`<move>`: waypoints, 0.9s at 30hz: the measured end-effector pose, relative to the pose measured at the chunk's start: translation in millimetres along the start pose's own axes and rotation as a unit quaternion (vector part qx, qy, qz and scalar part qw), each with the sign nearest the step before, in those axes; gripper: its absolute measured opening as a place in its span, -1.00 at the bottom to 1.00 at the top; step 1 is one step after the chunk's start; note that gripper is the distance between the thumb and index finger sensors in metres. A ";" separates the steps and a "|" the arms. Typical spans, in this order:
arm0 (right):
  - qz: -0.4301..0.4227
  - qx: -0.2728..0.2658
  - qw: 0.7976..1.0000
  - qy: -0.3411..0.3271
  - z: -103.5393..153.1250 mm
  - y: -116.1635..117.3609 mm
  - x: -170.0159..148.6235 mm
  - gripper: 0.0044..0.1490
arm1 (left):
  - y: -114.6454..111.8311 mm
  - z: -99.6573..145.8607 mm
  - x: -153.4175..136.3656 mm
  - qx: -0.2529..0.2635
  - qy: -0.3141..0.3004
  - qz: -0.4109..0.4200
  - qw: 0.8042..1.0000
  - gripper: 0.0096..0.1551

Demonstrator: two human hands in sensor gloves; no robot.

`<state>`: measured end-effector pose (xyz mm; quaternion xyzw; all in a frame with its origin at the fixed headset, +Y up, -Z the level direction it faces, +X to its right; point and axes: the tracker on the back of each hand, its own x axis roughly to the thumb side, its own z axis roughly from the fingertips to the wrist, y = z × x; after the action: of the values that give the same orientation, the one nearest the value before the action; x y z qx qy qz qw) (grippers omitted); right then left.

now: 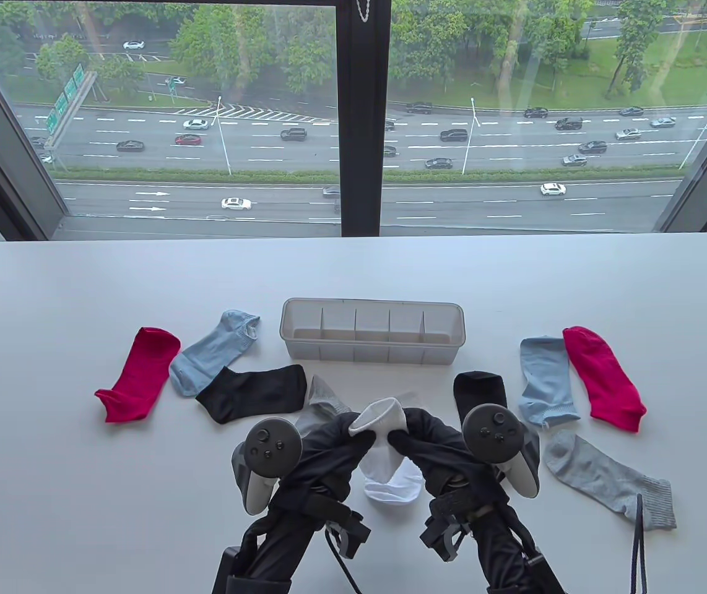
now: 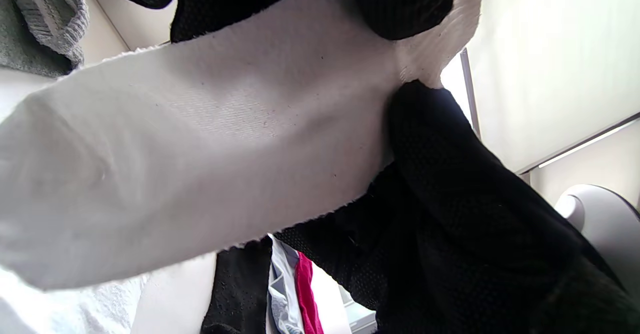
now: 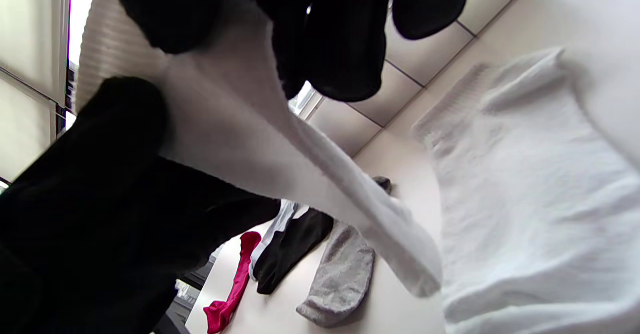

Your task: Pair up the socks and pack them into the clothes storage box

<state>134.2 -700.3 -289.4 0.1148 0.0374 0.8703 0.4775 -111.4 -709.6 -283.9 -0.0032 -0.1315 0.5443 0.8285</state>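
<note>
White sock is hanging cuff-up between both hands above the worktop's near edge, long axis running toward the person; left hand and right hand are each pinching one side of the cuff. Its mate, second white sock, is lying directly beneath, toe to the near edge. Storage box is sitting just beyond toward the far edge, all five compartments showing nothing inside.
</note>
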 end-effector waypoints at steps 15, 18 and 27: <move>-0.104 0.064 0.992 -0.024 0.1 -5.4 -16.2 0.04 | 1.8 -4.3 -8.9 -0.038 -0.006 0.080 0.996 -0.57; -0.093 0.085 0.992 -0.013 -1.8 4.6 -13.0 -0.09 | -9.6 -5.3 -3.2 -0.090 -0.022 0.078 0.993 -0.59; -0.070 -0.017 0.997 -0.007 2.3 -10.6 -17.0 -0.49 | -7.9 -2.4 -2.6 -0.031 0.022 0.009 0.999 -0.59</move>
<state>152.2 -709.0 -291.8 0.1095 0.0268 0.8347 0.5391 -104.7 -714.8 -285.6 -0.0421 -0.1299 0.5468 0.8260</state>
